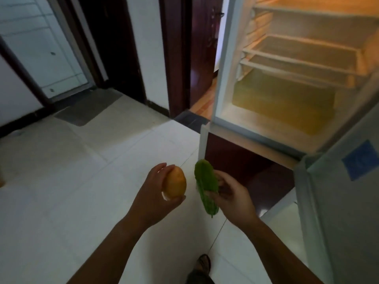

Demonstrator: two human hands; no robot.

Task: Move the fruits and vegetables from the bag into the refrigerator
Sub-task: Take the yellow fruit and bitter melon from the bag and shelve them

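Holding one item in each hand, the person stood before the open refrigerator (287, 83). The left hand (152, 198) had its fingers (162, 168) curled around a yellow-orange fruit (176, 184); the right hand (231, 196) was closed on a green leafy vegetable (206, 186). The bag was not in view. The shelves (297, 58) looked bare and were well apart from both hands. The fruit looked smooth and round, so it could slip from the palm or roll off a shelf. The vegetable, pinched at its side, could tear or drop to the floor (82, 181).

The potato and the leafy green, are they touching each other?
Apart. The head view shows a strip of floor between the potato and the leafy green.
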